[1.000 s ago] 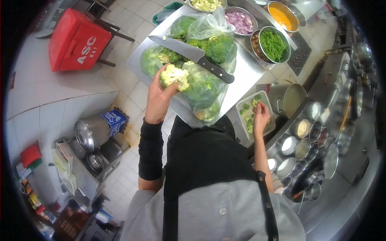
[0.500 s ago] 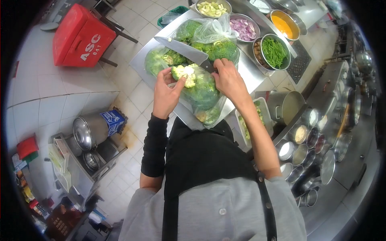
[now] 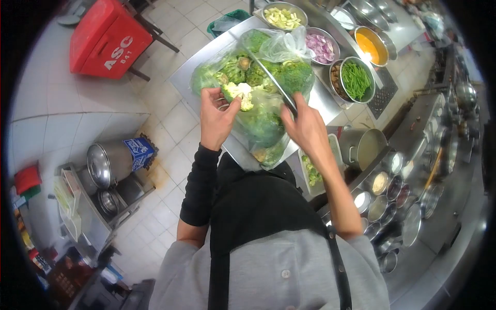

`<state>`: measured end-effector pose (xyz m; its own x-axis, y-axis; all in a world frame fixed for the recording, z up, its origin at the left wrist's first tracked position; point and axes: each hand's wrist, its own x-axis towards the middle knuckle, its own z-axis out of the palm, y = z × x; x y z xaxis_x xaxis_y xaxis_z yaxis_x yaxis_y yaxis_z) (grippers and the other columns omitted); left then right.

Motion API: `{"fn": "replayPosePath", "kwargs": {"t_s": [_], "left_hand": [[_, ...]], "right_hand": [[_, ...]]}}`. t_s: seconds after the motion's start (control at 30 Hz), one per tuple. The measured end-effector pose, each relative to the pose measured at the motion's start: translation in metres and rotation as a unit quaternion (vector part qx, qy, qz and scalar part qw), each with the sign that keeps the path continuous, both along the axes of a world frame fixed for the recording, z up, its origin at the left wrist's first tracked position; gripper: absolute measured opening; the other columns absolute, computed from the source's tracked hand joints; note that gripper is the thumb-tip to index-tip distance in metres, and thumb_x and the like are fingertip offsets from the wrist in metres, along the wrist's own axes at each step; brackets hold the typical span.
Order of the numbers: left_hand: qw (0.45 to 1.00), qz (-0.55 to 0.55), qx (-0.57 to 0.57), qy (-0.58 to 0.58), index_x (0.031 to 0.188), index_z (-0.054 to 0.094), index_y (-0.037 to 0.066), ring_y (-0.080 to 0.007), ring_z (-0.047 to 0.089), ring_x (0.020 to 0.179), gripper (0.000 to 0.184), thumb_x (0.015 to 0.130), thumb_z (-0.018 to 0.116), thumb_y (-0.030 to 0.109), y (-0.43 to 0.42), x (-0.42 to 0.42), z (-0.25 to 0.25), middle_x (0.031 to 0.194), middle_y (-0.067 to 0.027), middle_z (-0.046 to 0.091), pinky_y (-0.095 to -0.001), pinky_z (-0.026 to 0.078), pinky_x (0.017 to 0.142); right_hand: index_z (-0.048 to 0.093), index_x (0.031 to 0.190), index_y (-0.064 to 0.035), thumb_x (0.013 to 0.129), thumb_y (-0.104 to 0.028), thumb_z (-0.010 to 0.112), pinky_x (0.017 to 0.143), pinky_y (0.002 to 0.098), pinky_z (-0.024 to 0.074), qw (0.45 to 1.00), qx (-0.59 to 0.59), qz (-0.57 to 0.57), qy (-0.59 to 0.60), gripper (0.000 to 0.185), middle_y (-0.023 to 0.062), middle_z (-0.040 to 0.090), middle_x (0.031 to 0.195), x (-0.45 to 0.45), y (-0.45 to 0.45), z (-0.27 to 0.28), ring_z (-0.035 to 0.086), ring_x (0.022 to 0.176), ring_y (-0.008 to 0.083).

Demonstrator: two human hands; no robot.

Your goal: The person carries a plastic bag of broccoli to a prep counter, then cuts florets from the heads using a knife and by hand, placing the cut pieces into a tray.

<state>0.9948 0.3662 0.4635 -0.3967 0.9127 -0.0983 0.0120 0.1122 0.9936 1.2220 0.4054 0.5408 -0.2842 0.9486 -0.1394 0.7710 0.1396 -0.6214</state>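
Observation:
My left hand pinches a pale green and white floret piece at its edge, over the plastic bag of broccoli. My right hand is closed round the dark handle of a large knife. The blade is seen nearly edge-on and slants up and left above the broccoli, to the right of the floret piece. Under the bag lies a metal table. Fingers of my right hand hide most of the knife's handle.
Bowls of cut pale vegetable, sliced purple onion and green beans stand at the back right. A white basket with green pieces is beside a metal pot. A red box is at left.
My right hand has come from the white basket to the knife, gripped its handle and lifted it off the bag. My left hand has shifted slightly right with the floret piece.

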Motion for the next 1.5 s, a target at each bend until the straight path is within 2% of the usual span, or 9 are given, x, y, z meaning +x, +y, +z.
{"fn": "replayPosePath", "kwargs": {"t_s": [0.07, 0.13, 0.47, 0.7, 0.97, 1.13, 1.33, 1.43, 1.5], "left_hand": [[1.000, 0.017, -0.009, 0.002, 0.129, 0.048, -0.001, -0.0208, 0.070, 0.108, 0.048, 0.098, 0.083, 0.010, 0.002, 0.002, 0.010, 0.127, -0.0186, 0.066, -0.0345, 0.059, 0.093], [1.000, 0.025, -0.009, 0.003, 0.128, 0.048, -0.002, -0.0206, 0.070, 0.105, 0.048, 0.097, 0.083, 0.009, 0.004, 0.003, 0.011, 0.126, -0.0182, 0.065, -0.0342, 0.060, 0.091], [0.999, -0.014, -0.004, 0.030, 0.124, 0.047, -0.002, -0.0201, 0.070, 0.102, 0.048, 0.093, 0.084, 0.009, 0.018, 0.009, 0.012, 0.120, -0.0161, 0.065, -0.0342, 0.060, 0.084], [0.998, -0.061, -0.012, 0.017, 0.123, 0.049, 0.000, -0.0206, 0.071, 0.106, 0.043, 0.095, 0.081, 0.005, 0.016, -0.007, 0.010, 0.122, -0.0141, 0.067, -0.0342, 0.059, 0.085], [0.976, -0.069, 0.025, -0.207, 0.140, 0.050, 0.001, -0.0219, 0.065, 0.123, 0.047, 0.099, 0.073, -0.003, -0.004, -0.034, 0.015, 0.137, -0.0135, 0.063, -0.0362, 0.054, 0.104], [0.933, -0.071, 0.051, -0.348, 0.151, 0.049, 0.001, -0.0242, 0.065, 0.129, 0.050, 0.103, 0.063, -0.001, -0.010, -0.038, 0.034, 0.146, -0.0153, 0.061, -0.0402, 0.052, 0.110], [0.919, -0.102, 0.048, -0.377, 0.160, 0.041, -0.003, -0.0265, 0.060, 0.140, 0.061, 0.103, 0.061, -0.002, -0.008, -0.030, 0.050, 0.153, -0.0176, 0.059, -0.0417, 0.049, 0.118], [0.937, -0.114, 0.027, -0.329, 0.163, 0.036, -0.006, -0.0326, 0.057, 0.146, 0.065, 0.103, 0.058, 0.003, -0.007, -0.022, 0.055, 0.158, -0.0220, 0.055, -0.0470, 0.044, 0.125], [0.941, -0.129, 0.021, -0.312, 0.163, 0.036, -0.007, -0.0319, 0.057, 0.146, 0.065, 0.103, 0.058, 0.003, -0.003, -0.013, 0.059, 0.158, -0.0220, 0.055, -0.0456, 0.044, 0.125]], "right_hand": [[0.056, 0.111, 0.0015, 0.105, -0.016, 0.069, 0.068, 0.0620, 0.0553, 0.997, 0.066, 0.026, 0.032, 0.023, 0.0294, 0.070, 0.082, 0.016, -0.037, -0.007, 0.069, 0.076, 0.0551], [0.054, 0.108, 0.0005, 0.103, -0.014, 0.071, 0.063, 0.0598, 0.0556, 0.997, 0.037, 0.053, -0.047, 0.023, 0.0283, 0.071, 0.086, 0.026, -0.066, 0.003, 0.071, 0.075, 0.0526], [0.051, 0.107, -0.0004, 0.100, -0.012, 0.073, 0.064, 0.0552, 0.0594, 0.993, 0.016, 0.048, -0.102, 0.026, 0.0240, 0.069, 0.084, 0.046, -0.100, 0.014, 0.073, 0.073, 0.0472], [0.052, 0.104, 0.0009, 0.101, -0.012, 0.072, 0.064, 0.0568, 0.0600, 0.994, 0.018, 0.056, -0.096, 0.024, 0.0286, 0.071, 0.082, 0.018, -0.054, -0.023, 0.073, 0.073, 0.0487], [0.056, 0.115, 0.0040, 0.098, -0.013, 0.073, 0.064, 0.0591, 0.0584, 0.992, 0.095, 0.054, -0.064, 0.029, 0.0281, 0.072, 0.082, 0.017, -0.006, -0.016, 0.072, 0.073, 0.0512], [0.063, 0.105, -0.0004, 0.092, -0.015, 0.078, 0.076, 0.0563, 0.0593, 0.990, 0.128, 0.043, -0.049, 0.025, 0.0242, 0.070, 0.101, 0.024, 0.024, -0.043, 0.072, 0.086, 0.0487], [0.070, 0.126, 0.0013, 0.096, -0.016, 0.080, 0.082, 0.0508, 0.0587, 0.985, 0.153, 0.078, -0.012, 0.036, 0.0213, 0.068, 0.111, 0.025, 0.026, -0.064, 0.072, 0.096, 0.0458], [0.070, 0.122, -0.0010, 0.099, -0.010, 0.076, 0.084, 0.0512, 0.0613, 0.965, 0.242, 0.083, -0.051, 0.026, 0.0177, 0.066, 0.113, 0.027, 0.014, -0.050, 0.072, 0.104, 0.0420], [0.070, 0.122, -0.0010, 0.097, -0.006, 0.078, 0.086, 0.0476, 0.0619, 0.971, 0.200, 0.045, 0.122, 0.027, 0.0181, 0.066, 0.120, 0.019, -0.003, -0.033, 0.071, 0.110, 0.0402]]}}
